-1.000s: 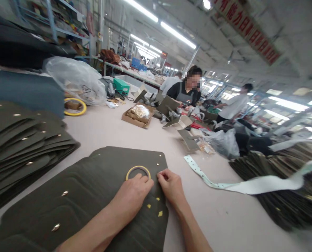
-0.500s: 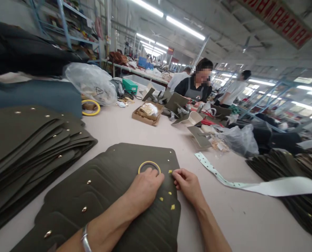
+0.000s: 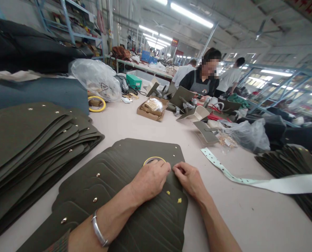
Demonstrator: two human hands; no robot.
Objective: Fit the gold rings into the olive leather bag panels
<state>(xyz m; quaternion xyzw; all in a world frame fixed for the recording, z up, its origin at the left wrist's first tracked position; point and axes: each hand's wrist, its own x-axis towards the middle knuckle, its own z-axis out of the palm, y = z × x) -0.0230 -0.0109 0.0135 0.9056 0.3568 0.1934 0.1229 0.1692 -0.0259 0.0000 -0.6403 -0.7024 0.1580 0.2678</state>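
Scraps of yellow (image 3: 179, 200) visible on the tabletop (image 3: 224, 210) panel (image 3: 124, 168) drop from four to two, so its edge looks barer; left hand (image 3: 152, 178) curls around the yellow ring (image 3: 154, 158), right hand (image 3: 189, 176) pinches closed, contents unclear.

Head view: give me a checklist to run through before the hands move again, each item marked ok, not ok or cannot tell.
1. Dark panels lying overlapped on the table: ok.
2. Yellow-rimmed roll on the panels, at the left hand: ok.
3. Roll fully visible: not ok, the left hand covers its near part.
4. Two yellow bits in view on the top panel, near its right edge: ok.
5. Something held in the right hand: cannot tell.
6. Pale strip apart from the right hand: ok.
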